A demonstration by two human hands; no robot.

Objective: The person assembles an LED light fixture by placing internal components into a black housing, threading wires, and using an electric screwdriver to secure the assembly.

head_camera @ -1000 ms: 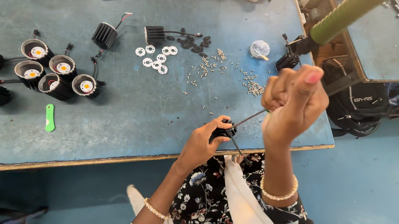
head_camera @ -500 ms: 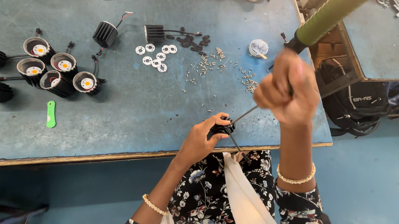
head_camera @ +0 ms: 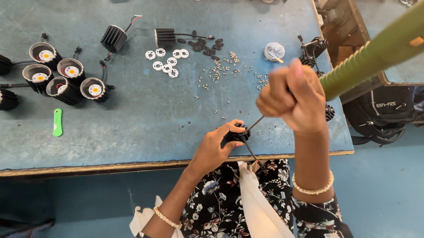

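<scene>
the small black part point(head_camera: 236, 133) in the left hand point(head_camera: 215, 147) is a dark, ribbed lump, much like the finned black housings further up the blue table point(head_camera: 132, 111). it sits at the near edge of the table, just in front of the person's lap. most of it is covered by the fingers, so its exact shape is hard to make out. a thin dark wire point(head_camera: 252, 151) runs from it down toward the floral dress.

the left hand's fingers are curled around the part, thumb and fingertips pinching it from both sides. the right hand point(head_camera: 294, 97) is raised above the table and closed in a tight fist around the handle of a green screwdriver point(head_camera: 388, 45), whose thin metal shaft point(head_camera: 255, 123) slants down to meet the part. the far end of the green handle is cut off by the right edge of the picture.

further back lie a cluster of black round lamp housings point(head_camera: 42, 79) with yellow centres, a green flat tool point(head_camera: 57, 122), white rings point(head_camera: 166, 59), scattered small screws point(head_camera: 222, 70) and small black washers point(head_camera: 207, 44). the screws are too small to tell apart. a black bag point(head_camera: 384, 111) sits beyond the table's right edge, partly hidden by the handle.
</scene>
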